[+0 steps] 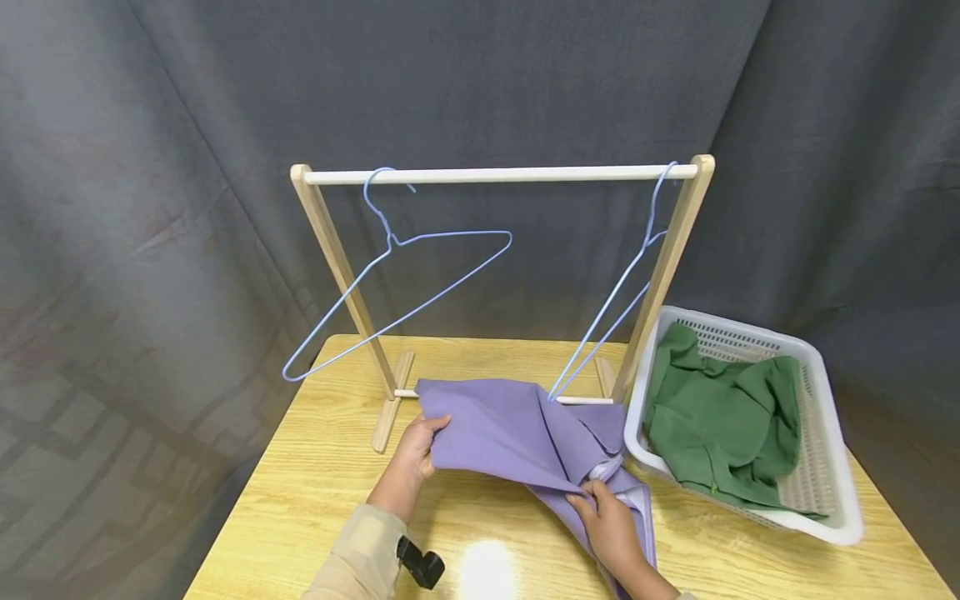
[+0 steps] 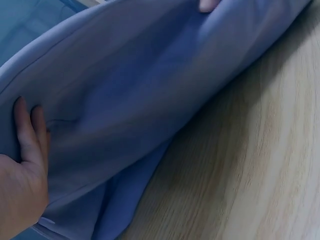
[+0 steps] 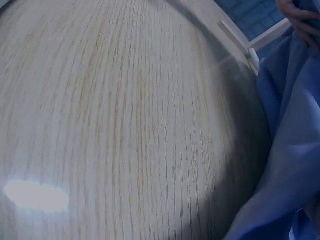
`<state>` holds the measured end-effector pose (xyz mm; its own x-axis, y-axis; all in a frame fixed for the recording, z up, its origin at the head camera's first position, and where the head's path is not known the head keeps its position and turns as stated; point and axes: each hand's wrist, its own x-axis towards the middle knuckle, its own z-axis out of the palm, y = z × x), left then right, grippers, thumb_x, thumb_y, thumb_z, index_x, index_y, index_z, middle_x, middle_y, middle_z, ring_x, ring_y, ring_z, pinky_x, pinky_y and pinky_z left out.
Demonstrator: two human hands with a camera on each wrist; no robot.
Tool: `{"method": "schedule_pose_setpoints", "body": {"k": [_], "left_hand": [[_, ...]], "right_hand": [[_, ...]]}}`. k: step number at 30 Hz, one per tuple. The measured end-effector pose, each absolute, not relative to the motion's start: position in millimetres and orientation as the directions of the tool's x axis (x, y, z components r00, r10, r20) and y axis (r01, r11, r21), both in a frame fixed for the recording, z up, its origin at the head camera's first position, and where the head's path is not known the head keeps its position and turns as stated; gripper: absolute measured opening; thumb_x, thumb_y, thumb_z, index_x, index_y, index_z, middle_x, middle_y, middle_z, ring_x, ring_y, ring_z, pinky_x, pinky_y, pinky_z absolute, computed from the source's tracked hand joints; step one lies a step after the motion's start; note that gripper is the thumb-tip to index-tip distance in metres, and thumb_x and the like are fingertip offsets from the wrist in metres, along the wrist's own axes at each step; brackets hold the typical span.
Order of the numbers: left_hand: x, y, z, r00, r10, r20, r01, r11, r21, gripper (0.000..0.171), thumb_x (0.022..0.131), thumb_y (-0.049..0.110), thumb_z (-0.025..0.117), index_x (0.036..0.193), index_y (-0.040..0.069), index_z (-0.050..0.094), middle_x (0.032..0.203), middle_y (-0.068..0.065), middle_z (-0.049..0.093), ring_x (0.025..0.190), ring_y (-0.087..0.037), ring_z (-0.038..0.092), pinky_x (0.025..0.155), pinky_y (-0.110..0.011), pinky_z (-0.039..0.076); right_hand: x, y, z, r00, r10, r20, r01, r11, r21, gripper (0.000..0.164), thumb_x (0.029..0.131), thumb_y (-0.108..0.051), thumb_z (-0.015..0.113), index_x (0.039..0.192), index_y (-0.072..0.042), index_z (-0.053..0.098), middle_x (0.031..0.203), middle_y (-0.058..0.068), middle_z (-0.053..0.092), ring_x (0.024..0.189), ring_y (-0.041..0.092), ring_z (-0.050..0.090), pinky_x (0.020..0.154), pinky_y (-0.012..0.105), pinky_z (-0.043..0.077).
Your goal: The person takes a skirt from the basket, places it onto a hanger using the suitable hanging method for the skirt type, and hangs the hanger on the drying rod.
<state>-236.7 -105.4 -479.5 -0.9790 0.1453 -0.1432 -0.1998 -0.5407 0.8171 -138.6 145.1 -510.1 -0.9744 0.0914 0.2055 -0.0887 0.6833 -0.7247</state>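
A purple garment [image 1: 495, 425], with seams and a pale inner edge, is spread between both hands over the wooden table, its right part hanging toward the near side. My left hand [image 1: 420, 446] holds its left end, thumb on top and the other fingers hidden behind the fabric. Farther right, my right hand [image 1: 611, 529] pinches a fold near the pale edge. In the left wrist view the purple garment [image 2: 140, 95] fills the upper left, above the wood. The right wrist view catches the purple garment [image 3: 295, 155] along its right side. The garment's exact kind cannot be told.
Behind the garment stands a wooden rack [image 1: 495, 175]. A blue hanger [image 1: 390, 242] hangs at its left, another blue hanger [image 1: 600, 321] at its right, the latter's lower end meeting the fabric. A white basket [image 1: 832, 442] with green cloth [image 1: 727, 417] sits on the table [image 1: 300, 500].
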Motion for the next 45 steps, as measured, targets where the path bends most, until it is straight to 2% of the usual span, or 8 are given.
{"method": "schedule_pose_setpoints", "body": {"k": [4,11,22,29,35,39,42,45], "left_hand": [[-247,-116,-503,-0.977,0.196,-0.088,-0.187,-0.577,0.795,0.031,0.082,0.004,0.053,0.109,0.004,0.039,0.089,-0.008,0.05,0.076,-0.016,0.054,0.066,-0.028,0.048],[-225,-113,-463,-0.964,0.132,-0.231,-0.266,-0.466,0.844,0.036,0.087,0.0,0.038,0.12,-0.004,0.026,0.088,-0.006,0.049,0.07,-0.011,0.054,0.06,-0.023,0.047],[-214,-125,-455,-0.95,0.185,-0.253,-0.308,-0.409,0.859,0.047,0.088,-0.002,0.035,0.13,-0.007,0.016,0.094,-0.007,0.045,0.073,-0.01,0.051,0.062,-0.022,0.046],[-215,-145,-480,-0.932,0.209,-0.298,-0.348,-0.273,0.897,0.05,0.088,0.002,0.036,0.133,-0.005,0.014,0.1,-0.01,0.045,0.078,-0.013,0.05,0.066,-0.028,0.045],[-210,-159,-497,-0.904,0.241,-0.354,-0.39,-0.123,0.913,0.049,0.086,0.001,0.038,0.13,-0.008,0.019,0.104,-0.016,0.046,0.082,-0.018,0.051,0.072,-0.034,0.044],[-205,-163,-504,-0.893,0.24,-0.38,-0.4,-0.037,0.916,0.047,0.082,-0.003,0.04,0.124,-0.013,0.024,0.097,-0.015,0.049,0.078,-0.019,0.052,0.069,-0.035,0.046],[-202,-165,-510,-0.885,0.233,-0.403,-0.409,0.028,0.912,0.046,0.079,-0.005,0.04,0.121,-0.016,0.026,0.094,-0.017,0.05,0.076,-0.021,0.053,0.067,-0.038,0.046],[-199,-167,-516,-0.878,0.22,-0.424,-0.418,0.077,0.905,0.047,0.077,-0.007,0.042,0.12,-0.018,0.026,0.095,-0.02,0.051,0.076,-0.023,0.054,0.067,-0.04,0.047]], "right_hand": [[-136,146,-515,-0.974,0.015,0.226,-0.155,0.684,-0.712,0.027,0.065,-0.012,0.073,0.069,-0.012,0.046,0.057,-0.007,0.035,0.054,0.007,0.036,0.047,0.022,0.032],[-130,149,-523,-0.926,-0.059,0.372,-0.297,0.722,-0.625,0.039,0.051,0.011,0.065,0.062,-0.015,0.038,0.061,-0.012,0.028,0.054,0.0,0.029,0.046,0.018,0.027],[-116,158,-531,-0.992,-0.091,0.085,-0.124,0.76,-0.638,0.029,0.058,0.008,0.057,0.066,-0.013,0.039,0.058,-0.007,0.031,0.053,0.005,0.032,0.048,0.021,0.028],[-112,168,-534,-0.975,-0.213,0.059,-0.2,0.737,-0.645,0.03,0.057,0.013,0.05,0.068,-0.012,0.039,0.058,-0.007,0.03,0.052,0.003,0.031,0.048,0.02,0.027],[-110,182,-534,-0.907,-0.408,0.104,-0.373,0.664,-0.647,0.031,0.057,0.015,0.051,0.068,-0.013,0.042,0.061,-0.012,0.03,0.055,0.0,0.031,0.049,0.019,0.028],[-111,187,-539,-0.793,-0.582,0.178,-0.551,0.563,-0.616,0.033,0.053,0.014,0.054,0.066,-0.013,0.039,0.061,-0.014,0.028,0.055,-0.002,0.028,0.047,0.016,0.026],[-111,187,-546,-0.71,-0.659,0.248,-0.659,0.497,-0.564,0.026,0.056,0.005,0.057,0.064,-0.013,0.04,0.059,-0.016,0.027,0.055,-0.005,0.027,0.046,0.011,0.025],[-112,186,-550,-0.674,-0.691,0.261,-0.692,0.468,-0.549,0.018,0.06,-0.005,0.057,0.063,-0.013,0.041,0.056,-0.016,0.029,0.054,-0.007,0.026,0.047,0.006,0.023]]}}
